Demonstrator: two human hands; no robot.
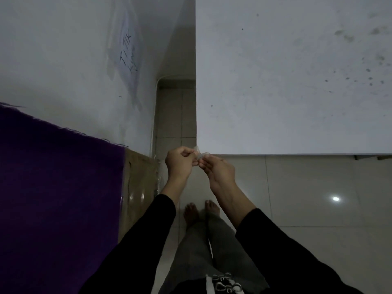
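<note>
My left hand and my right hand meet in front of me at the near left corner of a white table. Between their fingertips they pinch a small, pale, translucent piece that looks like tape or thin plastic. The left hand's fingers are curled round one end, and the right hand's thumb and fingers pinch the other end. Most of the piece is hidden by the fingers. Both arms wear black sleeves.
A purple cloth covers a surface at the left, over a brown cardboard box. A clear plastic sheet with handwriting hangs on the white wall. Below are a tiled floor and my bare feet.
</note>
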